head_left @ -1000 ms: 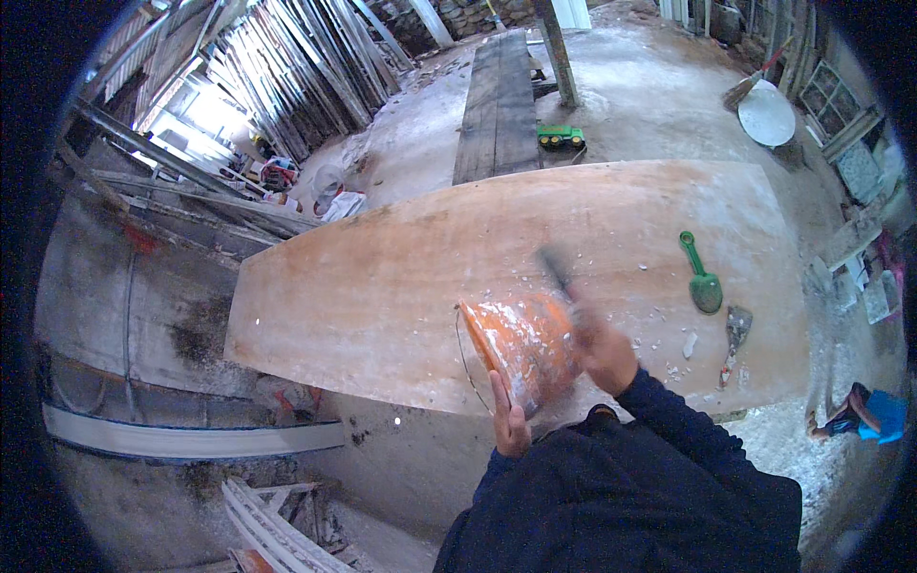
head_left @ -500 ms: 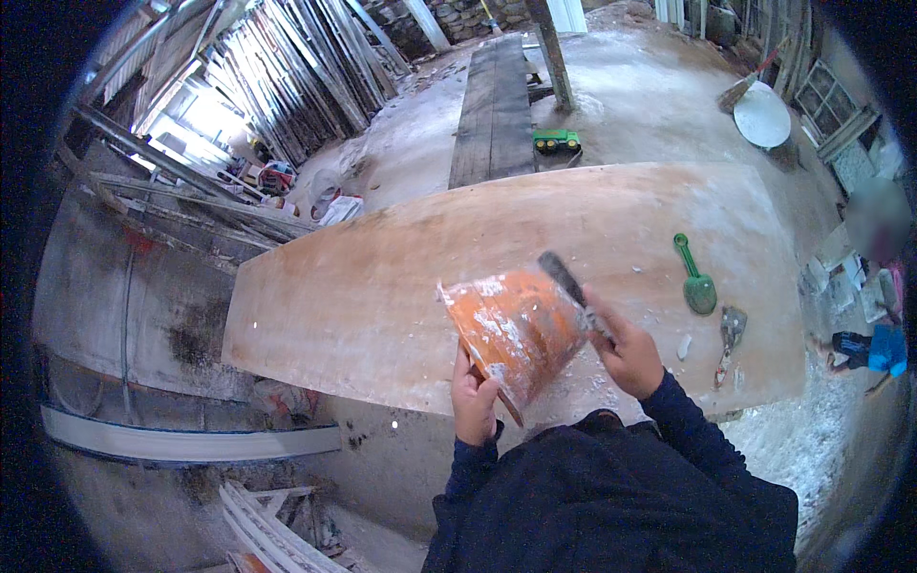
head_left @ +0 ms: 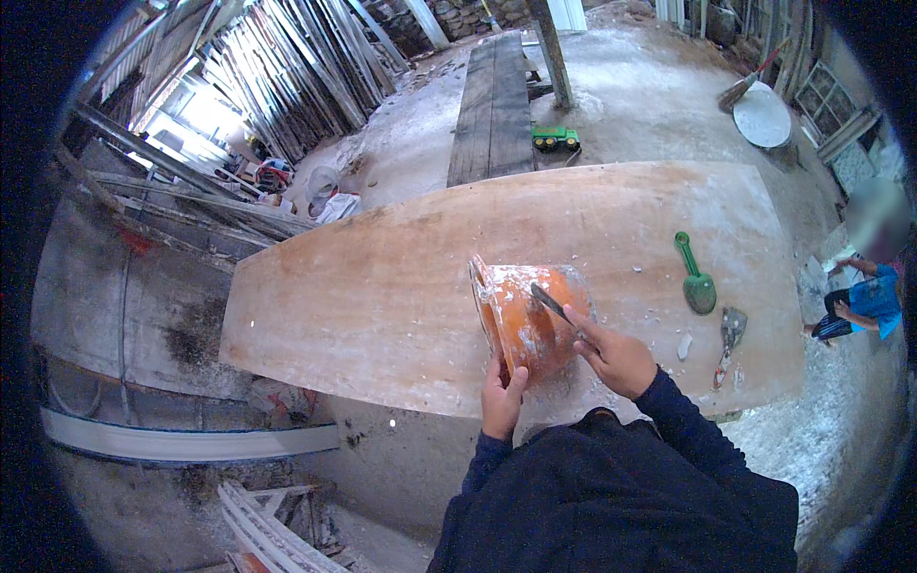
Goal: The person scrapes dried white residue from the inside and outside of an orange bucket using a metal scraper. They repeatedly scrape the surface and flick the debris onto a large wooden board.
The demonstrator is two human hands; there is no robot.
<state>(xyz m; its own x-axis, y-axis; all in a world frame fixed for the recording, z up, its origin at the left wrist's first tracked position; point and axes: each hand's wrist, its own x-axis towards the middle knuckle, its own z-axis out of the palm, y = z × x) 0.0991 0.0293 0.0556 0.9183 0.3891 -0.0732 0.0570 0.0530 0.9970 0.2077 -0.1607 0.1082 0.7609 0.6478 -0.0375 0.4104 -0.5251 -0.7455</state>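
An orange plastic bucket (head_left: 525,336), smeared with white plaster-like residue, lies tilted on its side over the wooden board (head_left: 353,315), its open mouth facing left. My left hand (head_left: 501,401) grips the bucket's rim at the lower left, thumb outside. In my right hand (head_left: 619,357) is a scraper (head_left: 550,300) with a dark, narrow blade, its tip against the bucket's stained upper side. My fingers mostly hide its handle. To the right on the board lie a green toy shovel (head_left: 698,291) and a dirty putty knife (head_left: 732,329).
Small white chips (head_left: 684,347) are scattered on the board. Beyond it are dark planks (head_left: 492,110), a green toy truck (head_left: 555,138) and a wooden post (head_left: 551,57). A person in a blue shirt (head_left: 873,301) is low at the far right, near white rubble (head_left: 788,444).
The bucket has turned so its mouth faces more to the left, and my left hand has shifted right. The scraper has moved down and left onto the bucket's side.
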